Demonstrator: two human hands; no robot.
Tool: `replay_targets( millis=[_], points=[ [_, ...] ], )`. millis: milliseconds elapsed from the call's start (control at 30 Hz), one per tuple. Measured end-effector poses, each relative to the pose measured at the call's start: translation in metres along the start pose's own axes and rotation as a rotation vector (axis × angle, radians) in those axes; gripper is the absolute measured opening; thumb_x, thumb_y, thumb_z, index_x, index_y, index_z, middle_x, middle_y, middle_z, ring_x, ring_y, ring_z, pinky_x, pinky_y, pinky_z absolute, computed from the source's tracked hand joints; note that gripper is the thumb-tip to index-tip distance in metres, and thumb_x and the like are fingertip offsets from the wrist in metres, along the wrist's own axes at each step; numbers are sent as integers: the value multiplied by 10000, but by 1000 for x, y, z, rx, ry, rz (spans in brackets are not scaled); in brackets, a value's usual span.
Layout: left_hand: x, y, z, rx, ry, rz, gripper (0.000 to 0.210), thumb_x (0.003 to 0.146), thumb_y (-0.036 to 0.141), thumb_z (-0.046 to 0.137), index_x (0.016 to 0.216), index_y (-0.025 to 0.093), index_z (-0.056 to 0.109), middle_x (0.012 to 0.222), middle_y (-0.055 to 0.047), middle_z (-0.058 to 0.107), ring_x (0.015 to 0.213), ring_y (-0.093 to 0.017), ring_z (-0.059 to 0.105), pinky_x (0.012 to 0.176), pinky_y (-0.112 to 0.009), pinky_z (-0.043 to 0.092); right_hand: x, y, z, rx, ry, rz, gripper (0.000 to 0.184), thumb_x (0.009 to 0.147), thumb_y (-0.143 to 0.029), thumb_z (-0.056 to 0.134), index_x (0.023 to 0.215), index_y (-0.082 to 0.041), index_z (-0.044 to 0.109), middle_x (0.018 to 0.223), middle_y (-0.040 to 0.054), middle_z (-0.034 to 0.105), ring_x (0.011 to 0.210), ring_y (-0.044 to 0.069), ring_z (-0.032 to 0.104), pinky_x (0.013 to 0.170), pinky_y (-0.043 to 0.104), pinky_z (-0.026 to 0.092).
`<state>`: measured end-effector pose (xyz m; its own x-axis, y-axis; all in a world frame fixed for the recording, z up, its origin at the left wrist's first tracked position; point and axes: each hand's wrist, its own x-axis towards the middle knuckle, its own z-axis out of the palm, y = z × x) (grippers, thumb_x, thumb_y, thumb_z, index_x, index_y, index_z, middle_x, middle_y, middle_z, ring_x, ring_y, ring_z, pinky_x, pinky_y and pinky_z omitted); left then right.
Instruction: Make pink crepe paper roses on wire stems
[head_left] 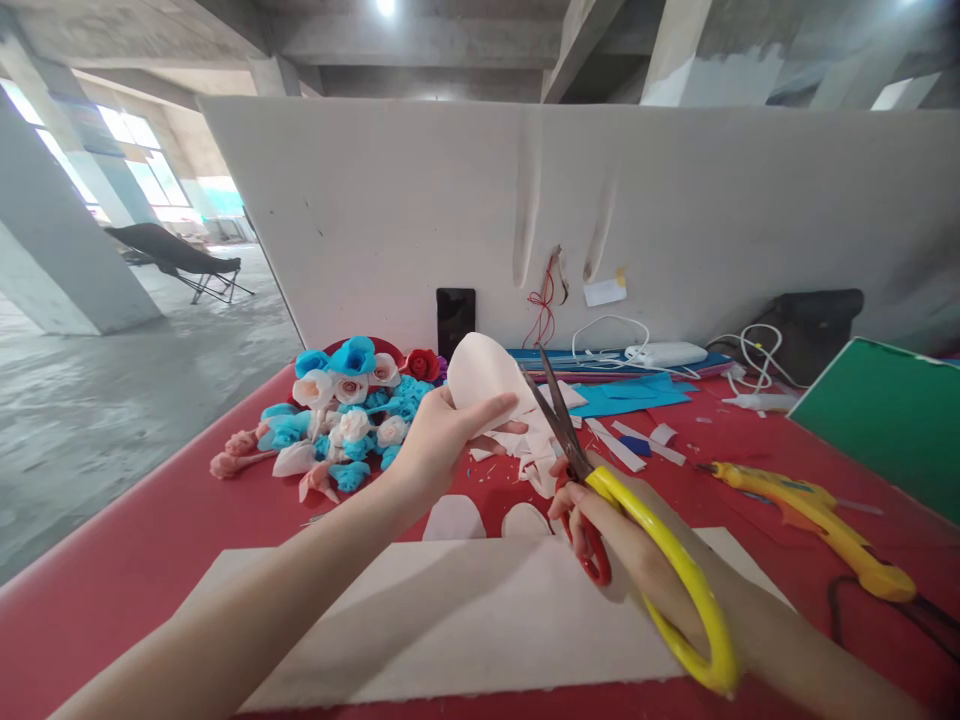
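My left hand (442,440) pinches a pale, petal-shaped paper piece (484,372) between thumb and fingers, holding it up above the table. In my right hand (585,505) are scissors (568,432) with one red and one yellow handle. Their blades stand parted, pointing up beside the right edge of the paper piece; whether they touch it I cannot tell. Below my hands lie two rounded paper petals (454,518) at the far edge of a large pale sheet (450,620). Paper scraps (536,455) are heaped behind my hands.
Blue, white and pink paper flowers (352,400) pile up at the left. A black phone (456,318) leans on the white panel (375,220). To the right are a yellow glue gun (810,515), blue paper (634,393), a white power strip (666,354) and a green board (885,430).
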<state>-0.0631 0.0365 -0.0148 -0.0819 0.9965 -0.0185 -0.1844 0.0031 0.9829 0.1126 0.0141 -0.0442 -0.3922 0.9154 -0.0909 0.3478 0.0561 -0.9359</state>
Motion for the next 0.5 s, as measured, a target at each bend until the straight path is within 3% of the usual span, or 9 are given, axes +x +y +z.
replay_targets(
  millis=[200, 500],
  points=[
    [-7, 4, 5, 23, -20, -7, 144, 659, 242, 716, 700, 122, 647, 709, -58, 678, 625, -142, 647, 446, -169, 440, -5, -7, 3, -132, 96, -118, 259, 844, -421, 402, 865, -190, 517, 657, 29, 555, 563, 133, 517, 526, 238, 397],
    [-11, 3, 8, 53, -52, -30, 160, 671, 247, 697, 760, 116, 673, 636, -57, 680, 615, -163, 658, 458, -187, 459, -1, -8, -1, -177, 118, -96, 193, 802, -358, 473, 907, -205, 525, 634, 46, 591, 566, 171, 568, 513, 254, 379]
  ],
)
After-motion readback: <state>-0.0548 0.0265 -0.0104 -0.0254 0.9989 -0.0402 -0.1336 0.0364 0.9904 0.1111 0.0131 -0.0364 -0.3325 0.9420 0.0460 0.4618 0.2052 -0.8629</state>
